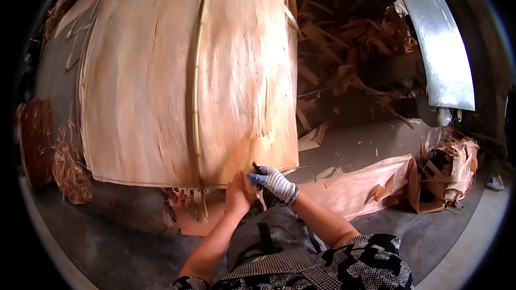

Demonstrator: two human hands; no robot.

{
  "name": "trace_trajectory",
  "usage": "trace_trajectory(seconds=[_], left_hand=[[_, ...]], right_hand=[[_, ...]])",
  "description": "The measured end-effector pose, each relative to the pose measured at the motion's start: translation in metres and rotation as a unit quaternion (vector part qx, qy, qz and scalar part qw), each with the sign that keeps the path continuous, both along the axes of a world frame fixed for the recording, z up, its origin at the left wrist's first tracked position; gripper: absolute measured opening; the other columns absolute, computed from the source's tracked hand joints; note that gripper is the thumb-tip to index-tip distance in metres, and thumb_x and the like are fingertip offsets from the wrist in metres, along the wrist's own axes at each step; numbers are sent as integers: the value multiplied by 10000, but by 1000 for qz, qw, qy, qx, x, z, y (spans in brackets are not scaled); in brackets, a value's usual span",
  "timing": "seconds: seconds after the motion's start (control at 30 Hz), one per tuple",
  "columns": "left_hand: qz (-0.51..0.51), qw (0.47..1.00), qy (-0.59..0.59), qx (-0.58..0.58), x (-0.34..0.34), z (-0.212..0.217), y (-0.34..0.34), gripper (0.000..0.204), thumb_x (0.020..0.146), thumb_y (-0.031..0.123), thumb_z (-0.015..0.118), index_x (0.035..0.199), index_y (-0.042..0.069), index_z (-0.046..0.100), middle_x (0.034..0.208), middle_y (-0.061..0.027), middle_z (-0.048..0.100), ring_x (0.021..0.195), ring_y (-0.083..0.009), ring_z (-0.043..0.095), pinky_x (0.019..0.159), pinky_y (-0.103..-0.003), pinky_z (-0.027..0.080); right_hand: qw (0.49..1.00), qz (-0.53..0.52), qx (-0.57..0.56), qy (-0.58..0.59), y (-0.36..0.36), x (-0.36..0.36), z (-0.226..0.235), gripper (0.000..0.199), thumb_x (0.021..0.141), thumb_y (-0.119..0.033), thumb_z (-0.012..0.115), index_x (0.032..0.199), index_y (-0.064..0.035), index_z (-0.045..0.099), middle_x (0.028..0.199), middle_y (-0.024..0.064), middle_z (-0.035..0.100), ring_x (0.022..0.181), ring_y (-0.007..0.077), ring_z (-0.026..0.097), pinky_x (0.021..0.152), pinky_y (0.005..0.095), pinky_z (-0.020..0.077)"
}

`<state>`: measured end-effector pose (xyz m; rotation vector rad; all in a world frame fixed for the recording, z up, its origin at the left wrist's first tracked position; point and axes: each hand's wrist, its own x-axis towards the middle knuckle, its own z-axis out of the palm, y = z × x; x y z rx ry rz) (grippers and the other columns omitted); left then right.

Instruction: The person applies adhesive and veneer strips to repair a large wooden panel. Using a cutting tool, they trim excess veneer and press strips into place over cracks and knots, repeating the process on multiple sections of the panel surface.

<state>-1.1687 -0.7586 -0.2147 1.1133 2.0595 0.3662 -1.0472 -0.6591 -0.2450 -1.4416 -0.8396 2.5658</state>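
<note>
A tall stack of thin, pale wood veneer sheets (pixel 161 75) fills the middle of the view, with a narrow light strip (pixel 196 86) running down it. My bare left hand (pixel 237 196) presses on the stack's near edge, fingers flat on the wood. My right hand (pixel 275 181), in a striped glove with blue fingertips, is closed around a small dark tool (pixel 257 168) whose tip touches the veneer's near right corner. Torn veneer pieces (pixel 188 204) hang below the edge.
A loose veneer sheet (pixel 355 188) lies on the floor at right, next to crumpled scraps (pixel 451 166). A heap of broken strips (pixel 355 48) sits behind. A curved metal panel (pixel 441 48) stands at upper right. Shredded wood bundles (pixel 67 166) lie at left.
</note>
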Motion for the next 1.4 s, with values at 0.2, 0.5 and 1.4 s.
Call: trace_trajectory(seconds=[0.2,0.5,1.4], left_hand=[[104,993,20,58,-37,-17,-18,254,814,147,541,1049,65,594,794,-208,612,729,-352,605,624,-397,465],[95,982,-132,90,-48,-16,-25,294,783,36,570,1074,-1,573,840,-160,637,758,-168,617,665,-289,469],[323,893,-303,83,-250,-50,-126,200,764,173,643,843,-7,603,671,-32,584,618,-123,526,592,-288,425]], right_hand=[[953,-168,139,-209,123,15,-64,202,818,-176,577,1000,-89,594,766,0,614,439,90,463,379,225,366],[896,-408,-11,-175,263,-5,-194,215,723,-237,724,669,-146,537,509,-4,500,369,133,398,344,256,318],[953,-108,274,-67,101,-434,32,133,819,-179,563,897,-93,497,627,30,554,446,126,503,382,248,354]])
